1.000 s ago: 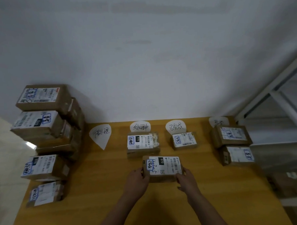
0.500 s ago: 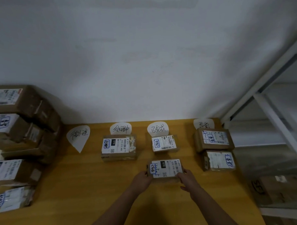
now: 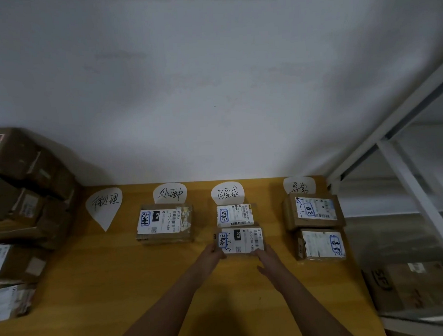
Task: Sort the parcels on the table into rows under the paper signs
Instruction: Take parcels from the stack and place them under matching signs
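A small cardboard parcel (image 3: 241, 240) with a white label lies on the wooden table (image 3: 149, 285), held between both hands. My left hand (image 3: 211, 256) grips its left end and my right hand (image 3: 265, 254) grips its right end. It sits right behind another parcel (image 3: 234, 215) under the third paper sign (image 3: 228, 193). One parcel (image 3: 165, 222) lies under the second sign (image 3: 169, 193). Two parcels (image 3: 315, 210) (image 3: 321, 244) lie in a row under the fourth sign (image 3: 299, 186). Nothing lies under the first sign (image 3: 104, 204).
A stack of several unsorted parcels (image 3: 21, 202) stands along the table's left edge. A white metal shelf frame (image 3: 403, 165) rises at the right, with a cardboard box (image 3: 411, 286) below it. A white wall closes off the back of the table.
Both hands have carried the parcel away from me and to the right, from the second sign's column to just behind the parcel under the third sign. The camera has turned right.
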